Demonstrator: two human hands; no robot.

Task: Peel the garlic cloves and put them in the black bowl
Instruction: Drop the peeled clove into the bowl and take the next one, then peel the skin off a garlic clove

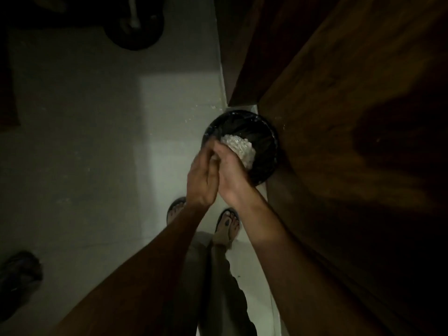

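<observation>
Nothing that can be told for certain as a garlic clove shows here; only a small pale patch sits where the two hands meet, hidden by the fingers and blurred, so its long axis and the way it points cannot be read. Just beyond the fingertips lies a heap of pale papery skins [238,147], and it rests inside a black, bag-lined bin [263,151] standing on the floor [97,141] against dark wooden furniture [339,117]. This bin looks like a waste container, not the black bowl of the task, which I cannot find in view.

The left hand [201,177] and the right hand [230,174] are pressed together, palms facing, directly over the near rim of the bin. The left fingers look fairly straight and lie against the right hand; the right fingers are partly curled toward the left palm. Whether they pinch a clove or only loose skin cannot be told.

The step in hand is probably rubbing or brushing skins off over the bin. To do it well, keep both hands above the opening so scraps fall inside, rub lightly, and keep hold of any clove rather than letting it drop among the skins.

Below the wrists, two feet in sandals [228,225] stand on the floor.
</observation>
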